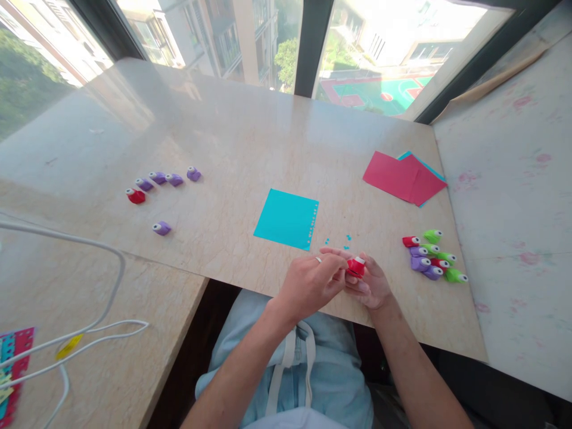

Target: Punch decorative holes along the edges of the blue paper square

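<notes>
A small red paper punch [356, 267] with a white top sits in my right hand [375, 283], palm turned up and fingers round it. From the left, my left hand [315, 277], a ring on one finger, has its fingers curled and their tips pinched at the punch's side. Part of the punch is hidden by the fingers. Just beyond my hands lies a square blue sheet of paper [286, 217], with a row of small punched holes down its right edge. Several tiny blue cut-outs [348, 238] lie on the table between the sheet and my right hand.
Purple, green and red punches [420, 263] are grouped at right. More purple punches [174, 179] and a red one [135, 196] stand at left. Pink paper sheets [397, 176] overlap near the wall. White cables [120, 280] loop over the left table section; windows border the far edge.
</notes>
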### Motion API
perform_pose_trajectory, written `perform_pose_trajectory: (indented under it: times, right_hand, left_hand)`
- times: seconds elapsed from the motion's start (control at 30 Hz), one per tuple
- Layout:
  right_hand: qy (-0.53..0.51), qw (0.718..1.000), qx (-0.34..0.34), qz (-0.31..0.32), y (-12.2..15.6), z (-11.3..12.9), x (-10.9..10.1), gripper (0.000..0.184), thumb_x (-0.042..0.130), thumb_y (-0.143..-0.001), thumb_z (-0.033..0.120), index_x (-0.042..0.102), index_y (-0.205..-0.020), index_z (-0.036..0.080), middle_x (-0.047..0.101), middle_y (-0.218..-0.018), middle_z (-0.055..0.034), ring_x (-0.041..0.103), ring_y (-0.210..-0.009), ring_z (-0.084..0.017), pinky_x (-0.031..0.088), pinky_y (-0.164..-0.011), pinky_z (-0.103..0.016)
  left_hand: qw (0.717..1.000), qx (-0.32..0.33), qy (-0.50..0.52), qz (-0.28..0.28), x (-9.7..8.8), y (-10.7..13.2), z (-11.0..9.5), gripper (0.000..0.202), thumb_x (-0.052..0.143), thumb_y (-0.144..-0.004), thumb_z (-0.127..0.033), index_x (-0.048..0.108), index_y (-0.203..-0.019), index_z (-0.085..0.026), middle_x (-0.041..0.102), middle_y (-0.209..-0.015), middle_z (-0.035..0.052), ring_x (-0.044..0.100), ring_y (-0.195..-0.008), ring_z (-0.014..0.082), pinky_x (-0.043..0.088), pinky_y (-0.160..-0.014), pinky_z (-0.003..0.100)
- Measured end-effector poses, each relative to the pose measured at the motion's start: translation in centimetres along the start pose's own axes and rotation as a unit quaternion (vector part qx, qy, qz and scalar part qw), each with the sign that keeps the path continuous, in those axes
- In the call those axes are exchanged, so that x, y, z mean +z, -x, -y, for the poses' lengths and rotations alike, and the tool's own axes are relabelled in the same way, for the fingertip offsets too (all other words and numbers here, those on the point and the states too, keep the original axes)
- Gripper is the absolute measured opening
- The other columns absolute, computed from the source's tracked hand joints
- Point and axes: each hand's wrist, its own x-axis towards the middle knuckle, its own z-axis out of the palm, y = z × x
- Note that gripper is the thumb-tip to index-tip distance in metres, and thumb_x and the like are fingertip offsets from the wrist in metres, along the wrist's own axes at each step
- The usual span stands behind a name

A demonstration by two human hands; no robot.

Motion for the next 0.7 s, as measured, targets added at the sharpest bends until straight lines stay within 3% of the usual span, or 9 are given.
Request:
perform_pose_trajectory:
  times: [0.43, 0.7]
  right_hand:
    - [0.012, 1.000, 0.000, -0.023, -0.04, -0.17, -0.49, 0.055, 0.057, -0.088, 0.046, 0.055, -0.133, 0.013, 0.056, -0.057, 0.0044, 0.027, -0.036, -0.004, 0.028, -0.034, -0.014]
    - [-0.003, 1.000, -0.001, 0.014, -0.07, 0.01, -0.01, 0.051, 0.062, -0.086, 0.045, 0.060, -0.126, 0.013, 0.062, -0.061, 0.0026, 0.026, -0.035, -0.003, 0.030, -0.034, -0.012]
  left_hand:
    - [1.000, -0.006, 0.001, 0.006, -0.14, -0.01, 0.00, 0.010, 0.052, -0.090, -0.018, 0.060, -0.085, -0.019, 0.067, -0.066, -0.0011, 0.057, -0.054, 0.0093, 0.042, -0.057, 0.020]
    - [1.000, -0.013, 0.000, 0.013, -0.32, 0.00, 0.02, 0.009, 0.052, -0.091, -0.018, 0.059, -0.085, -0.019, 0.067, -0.067, -0.0009, 0.058, -0.055, 0.0093, 0.043, -0.058, 0.020]
